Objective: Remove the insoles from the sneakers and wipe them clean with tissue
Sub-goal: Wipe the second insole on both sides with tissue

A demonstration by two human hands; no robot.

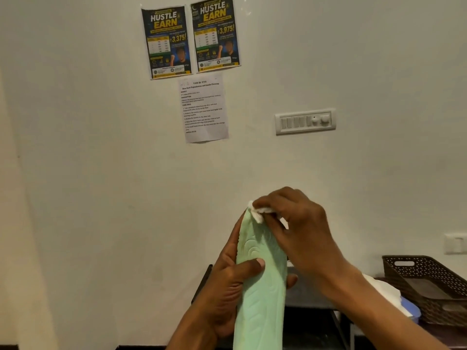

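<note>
A pale green insole (260,294) stands upright in front of me, its ridged underside facing the camera. My left hand (227,281) grips it around the middle, thumb across the front. My right hand (298,231) pinches a small wad of white tissue (259,212) against the insole's top tip. No sneakers are in view.
A dark perforated basket (429,281) sits at the lower right, with white tissue paper (384,289) beside it. A dark rack (316,322) lies behind my hands. The wall carries posters (189,39), a task sheet (203,108) and a switch panel (305,121).
</note>
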